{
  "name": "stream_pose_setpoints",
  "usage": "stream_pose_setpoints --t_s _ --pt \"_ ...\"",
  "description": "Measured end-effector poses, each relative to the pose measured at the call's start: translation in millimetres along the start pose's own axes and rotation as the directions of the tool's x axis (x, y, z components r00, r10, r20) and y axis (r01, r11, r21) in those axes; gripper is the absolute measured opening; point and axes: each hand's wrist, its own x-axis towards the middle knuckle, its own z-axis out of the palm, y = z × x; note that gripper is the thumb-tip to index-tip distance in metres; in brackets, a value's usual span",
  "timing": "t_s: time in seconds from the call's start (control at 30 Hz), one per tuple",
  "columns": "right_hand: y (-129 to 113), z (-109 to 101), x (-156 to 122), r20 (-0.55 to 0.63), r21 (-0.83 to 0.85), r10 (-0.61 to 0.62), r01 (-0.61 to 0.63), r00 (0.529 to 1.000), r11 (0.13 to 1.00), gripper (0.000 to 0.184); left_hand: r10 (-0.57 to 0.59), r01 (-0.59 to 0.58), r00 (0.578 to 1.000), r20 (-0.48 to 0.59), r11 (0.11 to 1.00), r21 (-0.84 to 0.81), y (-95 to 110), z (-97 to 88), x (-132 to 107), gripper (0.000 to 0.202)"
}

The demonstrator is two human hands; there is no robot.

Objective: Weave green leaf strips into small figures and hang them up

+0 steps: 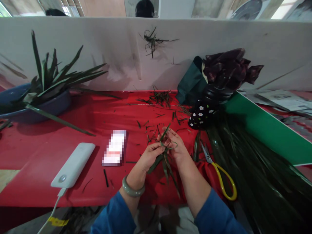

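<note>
Just above the red-covered table, my left hand pinches a small bundle of green leaf strips. My right hand is closed on the same bundle from the other side. One pointed strip sticks up between the fingers, a thin one loops near the right fingers, and several long ends hang down below. What the fingertips press on is partly hidden. Yellow-handled scissors lie right of my right forearm, beside a short piece of leaf. Cut scraps are scattered beyond my hands.
At left are a blue basin of long leaves, a white power bank with a cable, and a blurred phone. On the right, dark leaves lie beside a green board and bags. A white partition stands behind.
</note>
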Motion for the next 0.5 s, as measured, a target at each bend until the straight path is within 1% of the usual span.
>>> stream_pose_setpoints --t_s 0.07,0.13,0.2,0.27,0.33,0.4,0.43,0.5 --pt "-1 0 -2 0.038 -0.022 0.006 -0.005 0.999 1.0 0.03 -0.025 0.025 0.999 0.024 1.0 -0.007 0 -0.2 0 0.015" --pt "0 -1 -2 0.076 -0.031 -0.008 0.011 0.997 0.999 0.028 -0.044 0.044 0.998 0.05 0.999 0.0 -1 -0.9 -1 0.015" --pt "1 -2 -2 0.059 -0.031 -0.031 0.033 0.998 0.999 0.024 -0.044 0.044 0.997 0.059 0.999 0.005 -2 -1.9 -1 0.016" --pt "2 -4 0 -0.002 -0.012 -0.058 0.058 0.998 0.998 0.021 -0.03 0.03 0.999 0.033 0.999 -0.016 -2 -3.1 0 0.017" --pt "3 -4 1 -0.04 0.021 -0.072 0.073 0.997 0.997 0.021 0.007 -0.01 0.999 -0.04 0.998 -0.059 -1 -4.4 2 0.018" --pt "5 -2 2 -0.024 0.043 -0.071 0.072 0.997 0.996 0.019 0.063 -0.078 0.986 -0.155 0.992 -0.097 2 -5.7 4 0.019" --pt "6 0 1 -0.002 0.045 -0.068 0.068 0.998 0.997 0.017 0.095 -0.12 0.971 -0.221 0.987 -0.103 4 -6.1 4 0.019" --pt "10 3 1 0.038 0.026 -0.062 0.061 0.997 0.998 0.014 0.153 -0.196 0.926 -0.345 0.976 -0.092 9 -6.2 4 0.019"
